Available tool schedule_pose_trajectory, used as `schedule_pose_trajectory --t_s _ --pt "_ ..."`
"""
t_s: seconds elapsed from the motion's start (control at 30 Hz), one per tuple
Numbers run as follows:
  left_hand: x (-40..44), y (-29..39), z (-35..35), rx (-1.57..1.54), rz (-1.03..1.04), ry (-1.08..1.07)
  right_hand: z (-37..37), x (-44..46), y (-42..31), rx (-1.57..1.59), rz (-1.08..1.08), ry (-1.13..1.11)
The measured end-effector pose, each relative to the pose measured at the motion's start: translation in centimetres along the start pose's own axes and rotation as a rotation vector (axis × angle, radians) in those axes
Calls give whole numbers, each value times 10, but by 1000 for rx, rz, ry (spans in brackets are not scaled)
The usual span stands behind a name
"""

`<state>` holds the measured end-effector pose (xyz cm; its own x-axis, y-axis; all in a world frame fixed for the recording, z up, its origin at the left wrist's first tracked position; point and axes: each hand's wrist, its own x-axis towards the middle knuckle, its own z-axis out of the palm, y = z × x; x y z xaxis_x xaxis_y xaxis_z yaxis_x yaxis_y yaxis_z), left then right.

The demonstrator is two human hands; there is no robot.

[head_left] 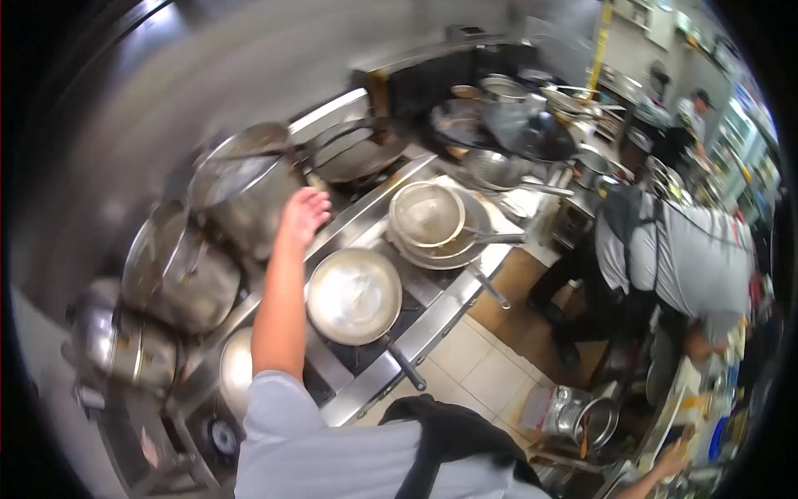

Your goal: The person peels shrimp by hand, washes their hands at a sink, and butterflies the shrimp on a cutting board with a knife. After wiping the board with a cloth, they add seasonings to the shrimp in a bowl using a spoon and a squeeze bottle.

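My left hand [307,214] is reached out over the stove, fingers loosely curled and nothing visible in them. Just beyond its fingertips is the end of a thin handle [314,180], beside a tall steel stockpot [249,204]. Whether the fingers touch that handle is unclear. Below the hand lies a round steel frying pan [354,296] with a dark handle. At the lower right, my right hand [672,457] reaches over a cluttered counter. Its fingers are small and blurred, so what it touches cannot be made out.
More stockpots [179,274] line the wall. A strainer [426,214] rests on a pan, with dark woks [532,129] behind. A co-worker [690,249] bends over the right-hand counter; another person [694,116] stands farther back. A metal pot [597,420] is low at right, near the tiled floor [474,358].
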<state>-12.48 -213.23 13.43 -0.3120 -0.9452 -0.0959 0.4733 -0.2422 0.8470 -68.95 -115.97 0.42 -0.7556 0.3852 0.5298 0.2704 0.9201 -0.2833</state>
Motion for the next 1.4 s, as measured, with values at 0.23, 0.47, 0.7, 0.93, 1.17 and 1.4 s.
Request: schedule_pose_trajectory --t_s 0.23,0.47,0.7,0.93,1.17,1.4 --pt "169 46 -1 -613 -107 190 -54 -78 -99 429 -70 -23" --pt "258 66 -52 -804 -6 309 -102 -105 -158 517 -67 -36" --pt "231 102 -39 -468 96 345 -116 -87 -229 547 -138 -222" --pt "173 84 34 -114 174 442 -69 -46 -345 914 -284 -238" --pt "28 -76 211 350 346 415 -68 -77 -530 1313 -716 -786" --pt "-46 -249 394 1087 661 -47 -117 -195 -707 1596 -1312 -863"
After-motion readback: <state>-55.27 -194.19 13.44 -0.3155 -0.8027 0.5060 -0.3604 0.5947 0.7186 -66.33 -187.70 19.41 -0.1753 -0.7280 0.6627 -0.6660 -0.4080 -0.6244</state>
